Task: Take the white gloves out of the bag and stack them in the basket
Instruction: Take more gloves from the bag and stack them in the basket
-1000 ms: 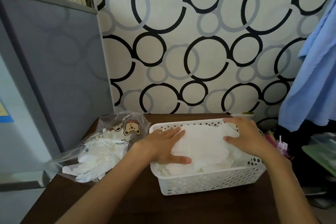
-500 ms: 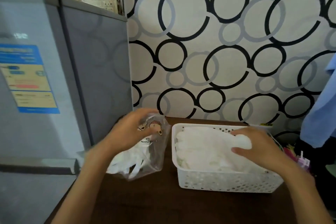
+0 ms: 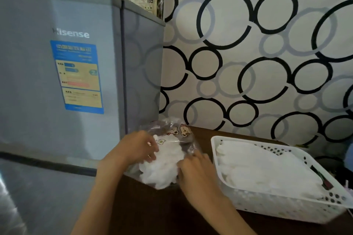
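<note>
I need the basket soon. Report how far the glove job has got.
Done: a stack of white gloves fills the basket. In hand: both hands, left and right, are at the bag. Left: a bunch of gloves in the bag.

Brown table (image 3: 200, 215); bag (image 3: 172, 133); basket (image 3: 282, 206)

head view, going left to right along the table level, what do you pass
fridge → left hand → bag of gloves → right hand → basket → blue cloth at the edge
</note>
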`<state>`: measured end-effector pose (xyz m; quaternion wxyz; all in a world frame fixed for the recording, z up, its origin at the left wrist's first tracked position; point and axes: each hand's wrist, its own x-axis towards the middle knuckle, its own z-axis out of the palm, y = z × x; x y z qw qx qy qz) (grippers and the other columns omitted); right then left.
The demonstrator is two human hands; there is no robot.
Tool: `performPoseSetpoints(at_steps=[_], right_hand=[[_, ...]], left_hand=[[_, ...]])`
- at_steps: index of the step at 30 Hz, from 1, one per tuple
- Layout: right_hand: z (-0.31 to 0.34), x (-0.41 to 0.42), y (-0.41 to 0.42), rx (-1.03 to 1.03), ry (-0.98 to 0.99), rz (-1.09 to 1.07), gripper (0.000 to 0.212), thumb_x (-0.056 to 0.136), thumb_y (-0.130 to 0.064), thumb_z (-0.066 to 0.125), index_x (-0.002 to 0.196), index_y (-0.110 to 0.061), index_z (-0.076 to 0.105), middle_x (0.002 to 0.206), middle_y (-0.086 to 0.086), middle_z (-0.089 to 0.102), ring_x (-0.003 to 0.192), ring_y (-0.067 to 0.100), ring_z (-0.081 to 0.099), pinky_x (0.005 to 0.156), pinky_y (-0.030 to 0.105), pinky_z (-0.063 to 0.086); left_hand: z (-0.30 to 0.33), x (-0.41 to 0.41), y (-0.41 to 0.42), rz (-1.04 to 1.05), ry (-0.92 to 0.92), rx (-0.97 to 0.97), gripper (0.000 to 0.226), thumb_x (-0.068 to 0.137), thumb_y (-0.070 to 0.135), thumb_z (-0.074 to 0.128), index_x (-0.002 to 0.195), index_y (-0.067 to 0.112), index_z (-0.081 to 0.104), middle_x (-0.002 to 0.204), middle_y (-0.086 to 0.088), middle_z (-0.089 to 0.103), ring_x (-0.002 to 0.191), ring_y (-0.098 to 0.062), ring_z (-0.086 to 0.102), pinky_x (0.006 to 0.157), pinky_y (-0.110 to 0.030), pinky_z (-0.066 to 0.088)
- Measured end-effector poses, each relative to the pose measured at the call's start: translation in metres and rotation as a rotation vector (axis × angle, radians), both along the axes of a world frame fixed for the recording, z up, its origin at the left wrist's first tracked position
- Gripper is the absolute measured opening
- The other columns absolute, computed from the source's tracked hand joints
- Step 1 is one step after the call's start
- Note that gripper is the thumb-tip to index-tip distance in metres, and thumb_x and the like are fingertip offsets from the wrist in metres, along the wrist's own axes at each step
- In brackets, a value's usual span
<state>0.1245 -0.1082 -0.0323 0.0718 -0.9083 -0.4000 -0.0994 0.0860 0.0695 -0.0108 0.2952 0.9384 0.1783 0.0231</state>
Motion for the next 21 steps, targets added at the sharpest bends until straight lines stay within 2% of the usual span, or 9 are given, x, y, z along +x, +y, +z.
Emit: performPoseSetpoints(at_steps=[2,4,8,10,13,16,21], right_hand=[[-0.001,0.005,0.004,-0.023,-0.045,-0.113,0.027,0.095,-0.027,0.048,0.116,-0.017,0.061,0.127,0.006,0.055,0.119,0.023,0.042,0.100,0.035,0.030],[-0.003,0.008,0.006,-0.084,-0.064,-0.176,0.026,0.095,-0.026,0.048,0.116,-0.016,0.060,0.126,0.007,0.056,0.119,0.024,0.043,0.100,0.035,0.029],[-0.006,0.012,0.016,-0.289,-0.091,-0.196,0.026,0.092,-0.017,0.053,0.117,-0.014,0.059,0.124,0.008,0.054,0.118,0.025,0.044,0.097,0.034,0.030],[-0.006,0.015,0.018,-0.269,-0.084,-0.200,0.024,0.092,-0.011,0.052,0.114,-0.014,0.061,0.120,0.007,0.058,0.115,0.024,0.048,0.095,0.033,0.031],[-0.005,0.022,0.011,-0.112,-0.072,-0.210,0.023,0.092,-0.008,0.047,0.106,-0.015,0.064,0.112,0.005,0.063,0.107,0.022,0.052,0.091,0.032,0.035],[-0.005,0.027,0.005,-0.076,-0.086,-0.231,0.020,0.094,-0.014,0.048,0.106,-0.016,0.064,0.111,0.004,0.064,0.105,0.022,0.054,0.091,0.032,0.036],[-0.006,0.024,0.016,-0.273,-0.228,-0.169,0.018,0.093,-0.013,0.052,0.107,-0.015,0.062,0.108,0.006,0.062,0.105,0.022,0.051,0.090,0.034,0.033]], left_hand=[[0.002,-0.001,-0.008,-0.083,-0.011,-0.097,0.012,0.096,0.017,0.055,0.097,0.013,0.067,0.082,0.001,0.073,0.067,-0.006,0.070,0.060,-0.021,0.055],[0.005,0.001,-0.014,-0.120,-0.013,-0.163,0.007,0.096,0.015,0.055,0.099,0.018,0.061,0.085,-0.002,0.072,0.064,-0.008,0.069,0.056,-0.021,0.053],[0.003,0.002,-0.015,-0.134,-0.065,-0.203,0.017,0.093,0.010,0.058,0.090,0.022,0.047,0.106,-0.002,0.065,0.068,-0.014,0.071,0.051,-0.021,0.052],[0.001,0.003,-0.014,-0.169,-0.105,-0.114,0.018,0.094,0.010,0.056,0.082,0.023,0.050,0.113,0.004,0.059,0.072,-0.011,0.071,0.050,-0.018,0.050],[0.002,0.004,-0.014,-0.194,-0.159,0.004,0.030,0.096,0.014,0.051,0.073,0.030,0.062,0.118,0.009,0.059,0.076,-0.004,0.069,0.050,-0.019,0.049],[0.005,0.005,-0.019,-0.246,-0.198,0.023,0.033,0.097,0.012,0.049,0.086,0.031,0.073,0.122,0.008,0.061,0.079,-0.002,0.067,0.054,-0.022,0.054],[0.007,0.005,-0.022,-0.191,-0.219,0.056,0.031,0.098,0.008,0.046,0.103,0.024,0.072,0.128,0.006,0.059,0.080,-0.001,0.066,0.051,-0.020,0.053]])
